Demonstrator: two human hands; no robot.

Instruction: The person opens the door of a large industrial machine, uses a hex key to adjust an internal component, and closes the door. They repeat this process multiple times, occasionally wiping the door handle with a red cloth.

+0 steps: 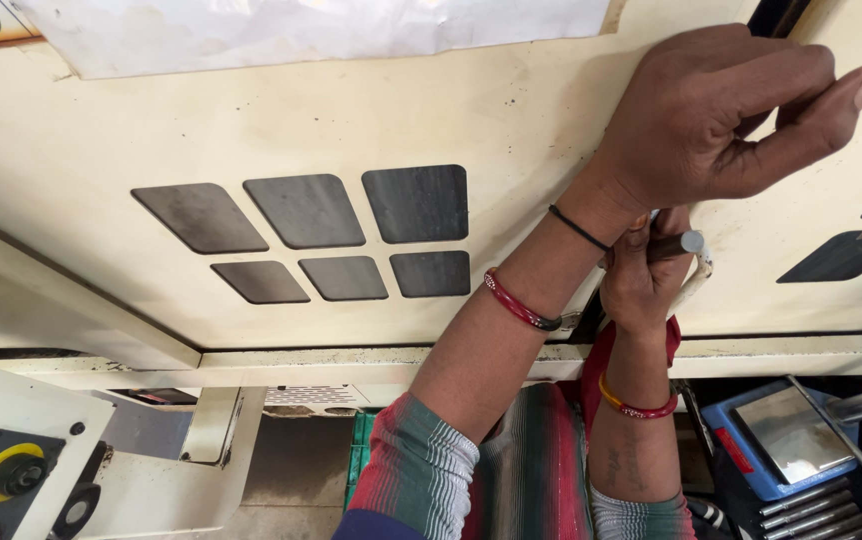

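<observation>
The left hand (721,120) presses the cream door (511,130). The right hand (646,270) squeezes a grey handle (679,244). Best to pull slowly with fingers away from the dark gap.

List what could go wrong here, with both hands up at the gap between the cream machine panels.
1. The right hand, its grip closed round the dark cylindrical handle, sits in the gap beside the cream metal panel; fingers could get pinched.
2. The left hand rests on the panel edge and might slip.
3. The red bangle and loose striped sleeve could catch on the ledge.
</observation>
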